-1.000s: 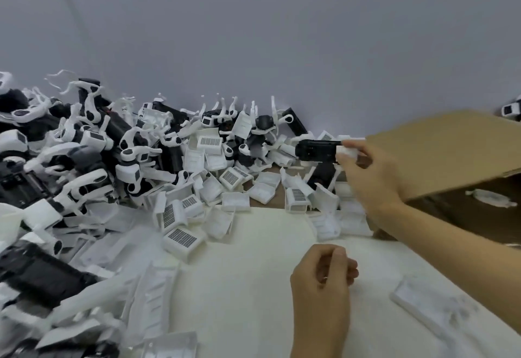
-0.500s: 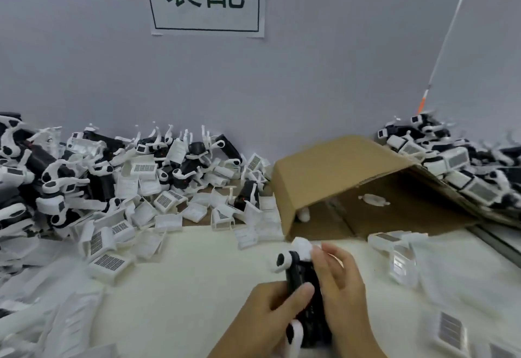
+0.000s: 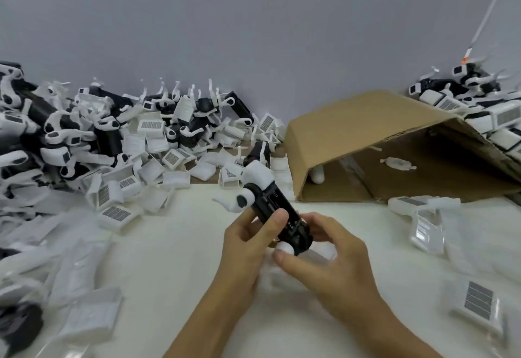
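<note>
Your left hand (image 3: 245, 247) and right hand (image 3: 335, 264) both curl round the black part (image 3: 277, 208), just above the tabletop (image 3: 169, 259). Its long axis runs away from you, leaning left, with the white cap (image 3: 258, 174) farthest. Box (image 3: 352, 126) beyond.

Bare left hand (image 3: 245, 247), bare right hand (image 3: 327, 259), bare forearms (image 3: 208, 326), short plain nails (image 3: 282, 219)

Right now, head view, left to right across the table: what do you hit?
Heap of black-and-white plastic parts → black-and-white plastic device → brown cardboard box on its side → smaller black-and-white parts pile.
</note>
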The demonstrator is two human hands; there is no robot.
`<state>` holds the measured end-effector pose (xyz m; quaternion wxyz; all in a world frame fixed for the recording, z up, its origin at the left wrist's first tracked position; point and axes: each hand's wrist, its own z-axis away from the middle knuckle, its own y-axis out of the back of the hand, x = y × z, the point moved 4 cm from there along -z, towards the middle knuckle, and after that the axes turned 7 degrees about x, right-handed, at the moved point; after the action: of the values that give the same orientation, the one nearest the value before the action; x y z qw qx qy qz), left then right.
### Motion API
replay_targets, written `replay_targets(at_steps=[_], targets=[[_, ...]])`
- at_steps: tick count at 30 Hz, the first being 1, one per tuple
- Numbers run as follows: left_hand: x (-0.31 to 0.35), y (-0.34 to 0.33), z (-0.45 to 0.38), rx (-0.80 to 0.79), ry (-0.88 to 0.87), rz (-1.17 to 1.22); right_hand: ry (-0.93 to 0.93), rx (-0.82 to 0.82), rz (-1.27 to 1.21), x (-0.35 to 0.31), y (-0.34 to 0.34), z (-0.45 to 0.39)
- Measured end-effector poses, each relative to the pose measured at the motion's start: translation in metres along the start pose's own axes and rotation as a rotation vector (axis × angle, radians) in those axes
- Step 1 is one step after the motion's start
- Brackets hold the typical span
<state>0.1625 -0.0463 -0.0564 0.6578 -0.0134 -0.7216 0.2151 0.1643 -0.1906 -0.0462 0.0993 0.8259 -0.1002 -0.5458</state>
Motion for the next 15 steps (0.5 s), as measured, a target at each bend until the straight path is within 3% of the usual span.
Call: replay_targets(at_steps=[9,12,15], targets=[[0.007,-0.005,0.007,-0.042,-0.166,-0.125,0.014,-0.003,-0.054,-0.001,-0.001,-0.001],[0.008,0.003,0.006,0.091,-0.314,-0.357,-0.022,-0.054,-0.121,0.007,-0.003,-0.005],[0.013,0.008,0.004,0.162,-0.549,-0.607,0.089,-0.078,-0.118,0.001,-0.004,-0.001]])
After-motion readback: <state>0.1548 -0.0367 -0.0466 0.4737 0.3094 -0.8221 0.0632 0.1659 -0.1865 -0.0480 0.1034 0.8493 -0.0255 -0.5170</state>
